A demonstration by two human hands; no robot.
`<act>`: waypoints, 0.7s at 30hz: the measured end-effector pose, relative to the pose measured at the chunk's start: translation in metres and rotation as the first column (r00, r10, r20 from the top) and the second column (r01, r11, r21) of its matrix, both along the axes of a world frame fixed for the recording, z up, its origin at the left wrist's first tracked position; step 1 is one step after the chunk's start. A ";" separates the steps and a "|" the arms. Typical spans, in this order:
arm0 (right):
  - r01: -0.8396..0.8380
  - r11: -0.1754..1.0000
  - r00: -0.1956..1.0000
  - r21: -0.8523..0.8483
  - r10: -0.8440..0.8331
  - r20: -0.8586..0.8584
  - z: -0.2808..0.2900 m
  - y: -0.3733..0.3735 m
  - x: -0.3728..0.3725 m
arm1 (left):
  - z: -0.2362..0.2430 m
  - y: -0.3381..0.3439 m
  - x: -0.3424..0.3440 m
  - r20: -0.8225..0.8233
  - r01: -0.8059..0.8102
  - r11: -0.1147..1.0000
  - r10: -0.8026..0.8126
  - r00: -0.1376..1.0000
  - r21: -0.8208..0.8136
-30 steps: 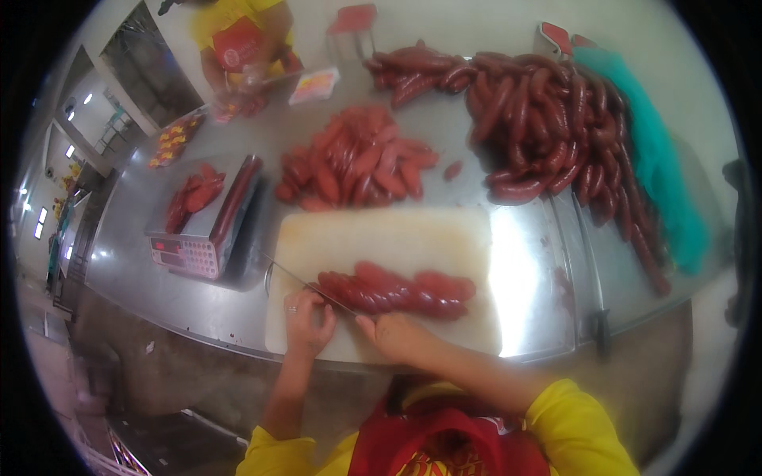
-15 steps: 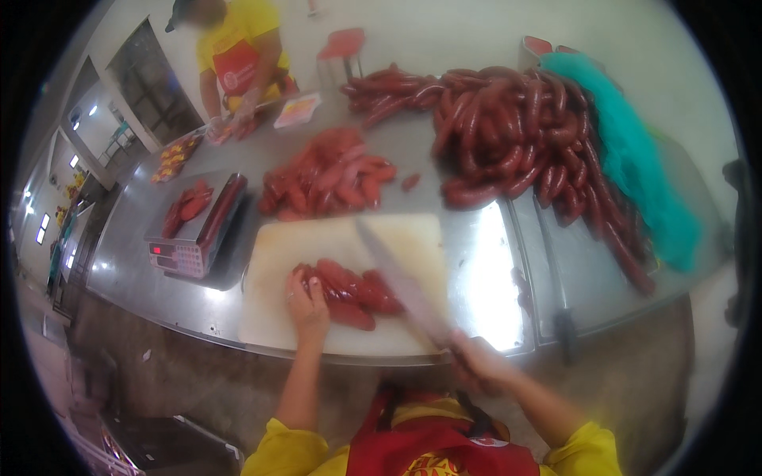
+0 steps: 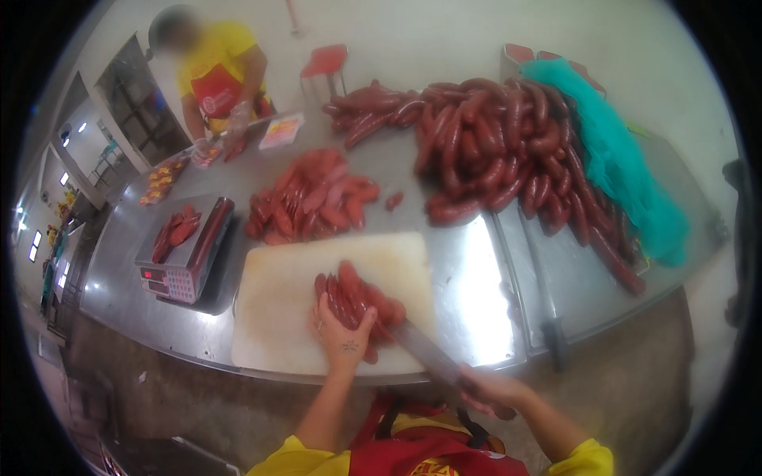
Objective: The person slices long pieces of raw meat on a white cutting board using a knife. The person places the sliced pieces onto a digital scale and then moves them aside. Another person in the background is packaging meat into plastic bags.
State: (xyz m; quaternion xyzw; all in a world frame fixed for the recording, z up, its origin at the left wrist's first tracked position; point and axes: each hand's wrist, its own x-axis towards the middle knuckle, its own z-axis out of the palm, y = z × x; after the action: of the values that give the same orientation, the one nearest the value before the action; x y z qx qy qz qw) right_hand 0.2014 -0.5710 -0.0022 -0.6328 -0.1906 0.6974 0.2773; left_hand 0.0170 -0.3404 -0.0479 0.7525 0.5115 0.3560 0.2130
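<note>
A white cutting board (image 3: 266,321) lies on the steel table in front of me. On it a bunch of glossy red sausages (image 3: 347,292) is held by my left hand (image 3: 343,337), fingers closed around them and thumb on the right side. My right hand (image 3: 494,390) is wrapped around the dark handle of a long knife (image 3: 429,351). The blade slants up and left, its front part among the sausages to the right of my left thumb. The blade's tip is hidden by the sausages.
Loose sausages (image 3: 305,202) lie beyond the board, left of a big heap of linked sausages (image 3: 492,147) and a teal sheet (image 3: 635,190). A digital scale (image 3: 175,278) bears some sausages. A black-handled tool (image 3: 553,337) lies right. A co-worker (image 3: 218,75) handles sausages at the far left.
My left hand has moved right, gripping the sausages, which are now bunched and turned more upright. The knife has come down from above the board in among them.
</note>
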 end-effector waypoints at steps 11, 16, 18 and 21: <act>-0.037 0.995 0.936 0.094 0.001 0.353 0.051 0.150 -0.029 | 0.003 0.128 0.034 0.636 -0.034 0.994 0.091 0.766 -0.101; 0.042 0.979 0.891 0.201 -0.127 0.436 0.081 0.252 -0.030 | 0.031 0.249 0.049 0.586 -0.143 0.985 0.063 0.808 0.092; 0.059 0.967 0.868 0.248 -0.172 0.465 0.092 0.278 -0.027 | 0.042 0.290 0.046 0.565 -0.125 0.985 0.037 0.825 0.118; 0.094 0.962 0.841 0.257 -0.215 0.497 0.098 0.289 -0.015 | 0.048 0.318 0.047 0.366 -0.078 0.995 0.049 0.929 0.067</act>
State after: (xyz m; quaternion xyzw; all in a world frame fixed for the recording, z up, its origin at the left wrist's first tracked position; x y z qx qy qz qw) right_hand 0.1859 -0.2818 0.0961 -0.7757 -0.2833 0.4498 0.3401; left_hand 0.0637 -0.0223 -0.0002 0.6645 0.4726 0.5162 0.2619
